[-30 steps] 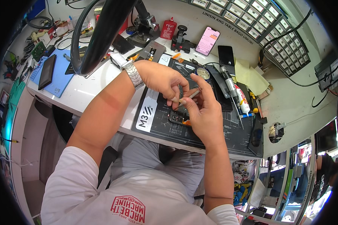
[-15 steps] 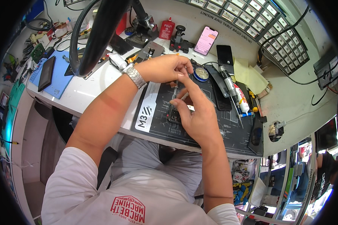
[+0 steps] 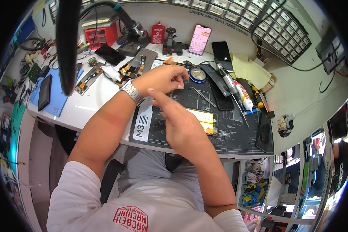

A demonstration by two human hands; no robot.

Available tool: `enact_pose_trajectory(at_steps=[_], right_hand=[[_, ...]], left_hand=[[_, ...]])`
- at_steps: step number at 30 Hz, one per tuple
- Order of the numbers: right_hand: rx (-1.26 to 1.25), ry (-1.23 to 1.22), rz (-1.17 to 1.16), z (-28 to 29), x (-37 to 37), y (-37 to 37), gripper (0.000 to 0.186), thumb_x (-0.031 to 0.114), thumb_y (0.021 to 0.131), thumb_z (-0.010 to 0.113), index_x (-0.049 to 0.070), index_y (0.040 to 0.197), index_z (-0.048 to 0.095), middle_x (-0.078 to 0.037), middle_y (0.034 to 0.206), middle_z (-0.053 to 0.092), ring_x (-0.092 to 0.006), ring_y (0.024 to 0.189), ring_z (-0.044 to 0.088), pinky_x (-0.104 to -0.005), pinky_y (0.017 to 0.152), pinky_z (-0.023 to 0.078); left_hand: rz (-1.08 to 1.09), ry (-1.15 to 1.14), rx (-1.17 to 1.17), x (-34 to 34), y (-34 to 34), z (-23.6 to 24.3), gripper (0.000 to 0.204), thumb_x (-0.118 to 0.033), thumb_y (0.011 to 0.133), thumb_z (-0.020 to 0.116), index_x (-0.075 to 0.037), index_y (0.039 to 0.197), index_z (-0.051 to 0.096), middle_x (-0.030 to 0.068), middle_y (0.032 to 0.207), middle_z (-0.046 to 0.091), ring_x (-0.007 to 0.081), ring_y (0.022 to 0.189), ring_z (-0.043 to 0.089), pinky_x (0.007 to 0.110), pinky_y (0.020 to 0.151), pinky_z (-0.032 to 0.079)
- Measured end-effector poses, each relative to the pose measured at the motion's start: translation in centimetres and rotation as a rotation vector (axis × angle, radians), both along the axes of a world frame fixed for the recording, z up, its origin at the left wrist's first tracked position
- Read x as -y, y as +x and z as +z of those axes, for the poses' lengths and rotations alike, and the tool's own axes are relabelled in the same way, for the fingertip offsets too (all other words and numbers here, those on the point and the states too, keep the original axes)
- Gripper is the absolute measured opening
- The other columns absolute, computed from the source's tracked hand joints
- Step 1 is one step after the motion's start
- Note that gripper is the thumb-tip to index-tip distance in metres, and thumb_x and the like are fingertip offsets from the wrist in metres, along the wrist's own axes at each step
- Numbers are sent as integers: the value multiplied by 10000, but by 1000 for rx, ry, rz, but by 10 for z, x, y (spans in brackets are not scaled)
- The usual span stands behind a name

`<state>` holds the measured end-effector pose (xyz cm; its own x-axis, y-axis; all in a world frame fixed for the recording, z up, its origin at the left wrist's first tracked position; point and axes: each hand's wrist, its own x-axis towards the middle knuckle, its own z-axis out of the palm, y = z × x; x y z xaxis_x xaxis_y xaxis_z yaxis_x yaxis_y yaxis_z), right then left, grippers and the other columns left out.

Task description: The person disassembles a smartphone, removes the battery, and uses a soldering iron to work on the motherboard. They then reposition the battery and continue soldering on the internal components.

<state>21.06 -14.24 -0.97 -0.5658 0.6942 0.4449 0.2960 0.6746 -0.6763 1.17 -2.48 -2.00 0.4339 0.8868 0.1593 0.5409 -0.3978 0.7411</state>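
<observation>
1. Left fingers point(image 3: 180, 72) curled, right fingers point(image 3: 162, 99) stretched toward them; can't tell if either pinches anything.
2. Opened phone point(image 3: 207, 116) just right of my right fingers, partly hidden.
3. Best: light touch, right palm clear of its innards.
4. Tweezers point(image 3: 203, 97) right of left fingers; round tin point(image 3: 197, 75) slightly beyond.
5. My right hand blocks the phone's left side.

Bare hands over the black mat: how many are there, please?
2: the left hand over the upper left of the black mat, the right hand lower down, partly covering a yellow-and-white rectangular device.
</observation>
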Motion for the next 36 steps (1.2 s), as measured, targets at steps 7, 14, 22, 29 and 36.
enact_pose_trajectory(at_steps=[7, 14, 22, 29, 36], right_hand=[[39, 49, -128, -9, -2, 0, 645, -12, 1059, 753, 158, 1659, 587, -181, 1107, 789, -410, 983, 790, -481, 862, 633], [-16, 71, -101, -8, -11, 4, 620, -15, 1057, 767, 152, 1634, 618, -187, 1052, 776, -386, 935, 792, -467, 837, 623], [-22, -15, -122, 3, -20, 11, 616, -37, 1033, 793, 137, 1605, 647, -166, 953, 788, -310, 877, 818, -416, 845, 638], [-25, 38, -141, 2, -26, 13, 602, -48, 1007, 821, 97, 1571, 669, -127, 902, 784, -220, 829, 800, -365, 828, 643], [-55, -104, -110, 7, -24, 14, 568, -70, 1025, 790, 93, 1560, 692, -129, 978, 808, -205, 879, 818, -347, 856, 652]], left_hand=[[44, -8, 13, 2, 23, -9, 444, -26, 1033, 795, -31, 1467, 697, 115, 1167, 873, 237, 1079, 820, 377, 995, 625], [102, 208, -159, -11, 38, -30, 467, -61, 1000, 827, -43, 1444, 681, 87, 1019, 808, 315, 1006, 785, 450, 937, 617], [90, 230, -131, -11, 27, -36, 363, -90, 1107, 695, -30, 1451, 596, 146, 1069, 757, 337, 1084, 742, 448, 986, 601], [81, 144, 77, -3, 3, -14, 421, -82, 1074, 663, 66, 1441, 517, 170, 1146, 713, 328, 1123, 707, 422, 1006, 573], [43, 154, 94, -4, -2, -18, 353, -151, 1200, 641, -47, 1514, 518, 88, 1114, 692, 215, 1026, 702, 382, 951, 584]])
